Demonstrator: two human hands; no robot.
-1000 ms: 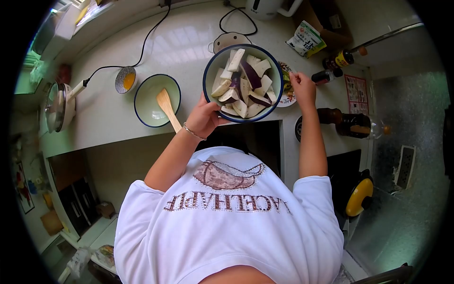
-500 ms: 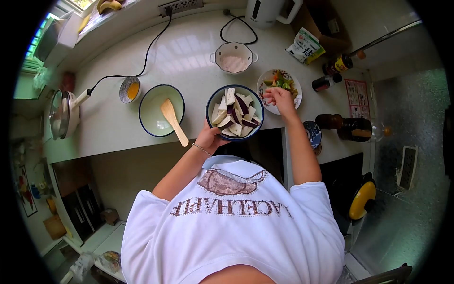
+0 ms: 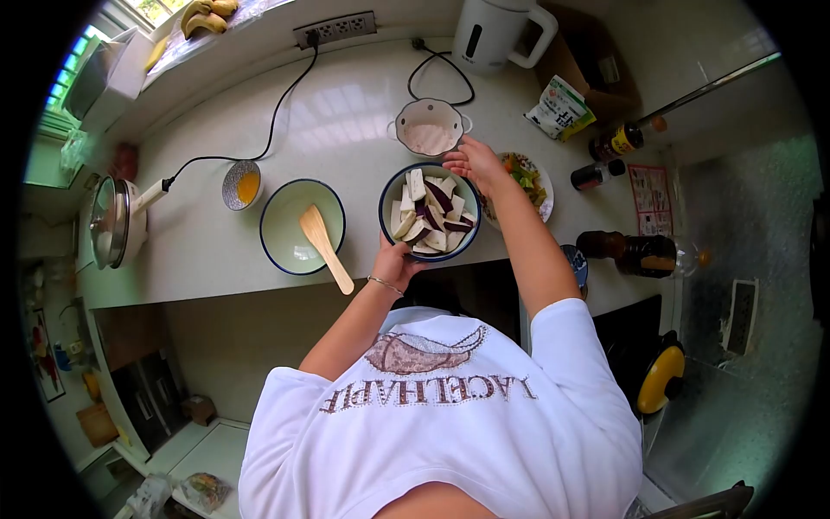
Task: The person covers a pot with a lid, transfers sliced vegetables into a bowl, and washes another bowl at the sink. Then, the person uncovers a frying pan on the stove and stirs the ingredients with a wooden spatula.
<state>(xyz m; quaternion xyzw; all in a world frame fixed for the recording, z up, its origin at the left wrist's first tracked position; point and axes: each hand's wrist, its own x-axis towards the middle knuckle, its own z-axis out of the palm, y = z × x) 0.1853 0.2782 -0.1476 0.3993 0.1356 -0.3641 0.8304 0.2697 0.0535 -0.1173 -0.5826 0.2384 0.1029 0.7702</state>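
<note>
A blue-rimmed enamel bowl [image 3: 384, 192] full of cut eggplant pieces [image 3: 432, 214] is in front of me at the counter's near edge. My left hand [image 3: 398, 264] grips its near left side, with the fingers partly hidden under it. My right hand [image 3: 475, 164] is at the bowl's far right rim, fingers stretched out and apart; whether they touch the rim I cannot tell. Just beyond stands a small white two-handled bowl [image 3: 428, 125] with pale powder in it. A plate [image 3: 545, 201] of cut green and orange vegetables lies partly behind my right forearm.
To the left, a pale green bowl [image 3: 281, 216] has a wooden spatula [image 3: 324, 246] leaning in it. Beyond are a small bowl of yellow egg [image 3: 247, 186] and a corded electric pot [image 3: 117, 221]. A kettle [image 3: 493, 39], a seasoning bag [image 3: 558, 108] and several bottles [image 3: 648, 246] stand right.
My right hand has moved left from the vegetable plate to the far side of the eggplant bowl, and its fingers have spread. My left hand stays on the bowl. The view has shifted slightly.
</note>
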